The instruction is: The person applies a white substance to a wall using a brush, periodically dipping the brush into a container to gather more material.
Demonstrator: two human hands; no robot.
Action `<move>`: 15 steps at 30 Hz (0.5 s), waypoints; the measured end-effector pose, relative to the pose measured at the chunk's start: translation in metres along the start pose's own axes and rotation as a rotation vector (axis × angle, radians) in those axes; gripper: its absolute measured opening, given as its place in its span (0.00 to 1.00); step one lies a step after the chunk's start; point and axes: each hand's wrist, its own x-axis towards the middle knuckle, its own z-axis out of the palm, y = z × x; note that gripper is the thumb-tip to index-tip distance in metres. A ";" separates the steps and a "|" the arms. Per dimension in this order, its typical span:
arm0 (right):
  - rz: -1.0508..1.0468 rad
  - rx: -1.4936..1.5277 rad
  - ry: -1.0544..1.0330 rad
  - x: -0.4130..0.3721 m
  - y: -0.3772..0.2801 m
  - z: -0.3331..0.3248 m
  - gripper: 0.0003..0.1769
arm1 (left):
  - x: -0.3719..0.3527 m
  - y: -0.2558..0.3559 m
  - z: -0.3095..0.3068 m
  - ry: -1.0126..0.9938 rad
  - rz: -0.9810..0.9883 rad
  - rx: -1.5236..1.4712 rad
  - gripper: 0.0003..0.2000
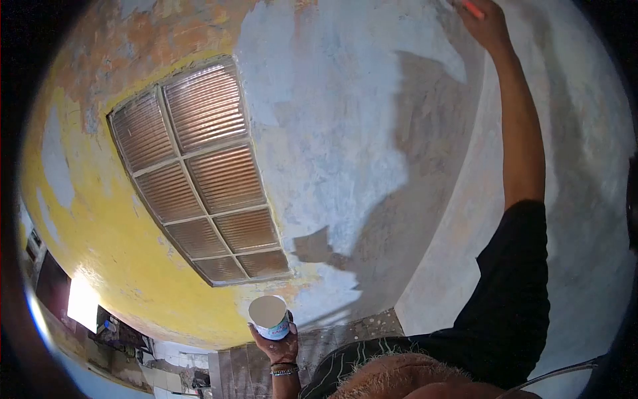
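My left hand [279, 344] is low in the middle, its fingers wrapped around a small white tub [274, 330] with a colourful printed label. The tub is tilted so that its round, pale opening faces me. My right arm stretches up to the top edge, where my right hand [485, 25] grips a tool with a red handle [473, 8]. That tool's working end lies against the upper wall near the corner and is too small to identify. Around it the wall [332, 86] is patchy grey-white.
A window of ribbed glass panes [206, 173] is set in the wall, left of centre. Peeling yellow paint [93, 199] surrounds its left side. Another pale wall [452, 266] meets this one at a corner on the right. Tiled floor [239, 372] and clutter [116, 332] show below.
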 end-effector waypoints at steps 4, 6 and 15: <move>0.227 -0.058 -0.029 -0.026 0.044 0.029 0.16 | 0.003 -0.007 0.001 -0.020 -0.081 -0.026 0.30; 0.315 -0.060 -0.038 -0.056 0.049 0.040 0.16 | 0.003 -0.012 0.004 -0.020 -0.104 -0.030 0.30; 0.137 -0.027 -0.136 -0.057 0.061 -0.011 0.16 | 0.004 -0.034 0.021 -0.038 -0.078 0.007 0.30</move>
